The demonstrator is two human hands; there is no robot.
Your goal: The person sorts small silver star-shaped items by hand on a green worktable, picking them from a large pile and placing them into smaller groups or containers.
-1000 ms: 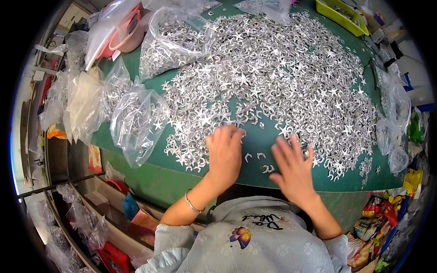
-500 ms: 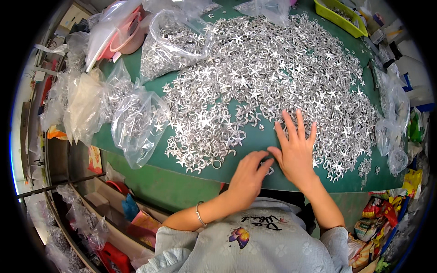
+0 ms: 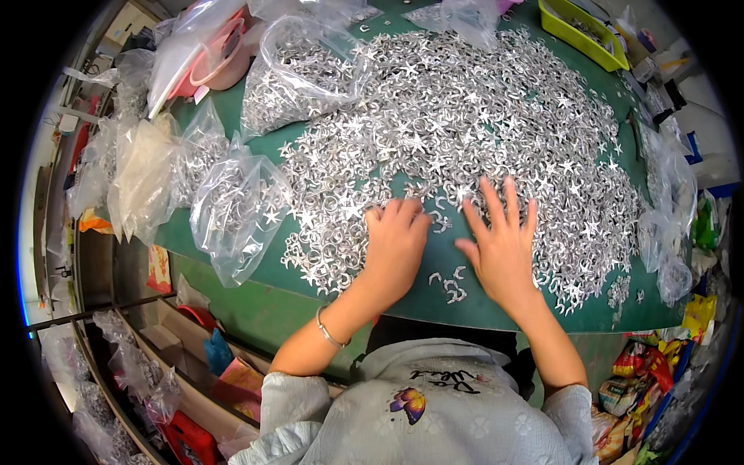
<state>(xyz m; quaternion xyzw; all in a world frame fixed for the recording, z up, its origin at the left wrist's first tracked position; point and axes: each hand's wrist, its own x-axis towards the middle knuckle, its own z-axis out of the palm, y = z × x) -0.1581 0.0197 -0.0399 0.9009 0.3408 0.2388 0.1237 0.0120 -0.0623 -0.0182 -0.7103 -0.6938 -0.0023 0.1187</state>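
Observation:
A broad heap of small silver metal pieces [image 3: 434,116], rings, crescents and star shapes among them, covers much of the green table [image 3: 372,304]. My left hand [image 3: 395,246] is at the heap's near edge, fingers curled down and tips hidden, so what they hold does not show. To its right my right hand [image 3: 504,256] lies flat and open, fingers spread with the tips over the heap. Several loose silver crescents [image 3: 453,291] lie apart near the table's front edge, between my forearms. A few more crescents [image 3: 440,215] lie between the two hands.
Clear plastic bags of metal pieces [image 3: 236,213] stand at the left, with a larger filled bag [image 3: 283,93] behind. Pink basins [image 3: 223,66] sit back left, a yellow-green tray [image 3: 585,35] back right. Plastic bags [image 3: 666,225] line the right edge.
My left hand has moved from near the front edge, beside my right thumb, forward and left to the heap. Loose crescents now show where it was. The right hand has hardly moved.

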